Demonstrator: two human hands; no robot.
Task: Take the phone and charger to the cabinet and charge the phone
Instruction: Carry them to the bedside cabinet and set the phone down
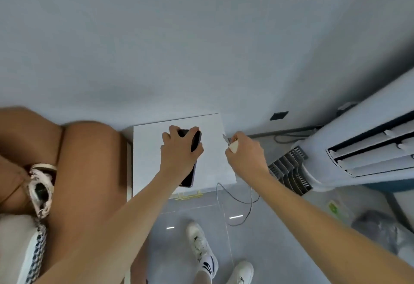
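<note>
A head-worn camera looks down at a small white cabinet (152, 149) standing against a pale grey wall (179, 48). The person's left hand (179, 151) rests on top of the cabinet with its fingers (173, 131) curled over a dark phone (195, 142), gripping it along its sides; the phone lies flat on the cabinet top, its long body running from under the palm toward the front edge, where its lower end (187, 180) shows below the wrist. Just to the right, at the cabinet's right edge, the right hand (245, 151) is closed around a white charger (233, 147), only a corner of which shows between thumb and fingers. What looks like the plug's prongs points up and left from the hand, close to the wall, though this part is blurred. A thin grey cable (235, 203) hangs in a loop under the right wrist, in front of the cabinet, above the grey tiled floor (174, 216). The two hands are near each other but apart, and the charger does not touch the phone. On the right stands a white floor air conditioner (358, 149) with dark vents. On the left is the curved brown headboard of a bed (89, 160). The person's white sneakers (199, 241) show at the bottom.
</note>
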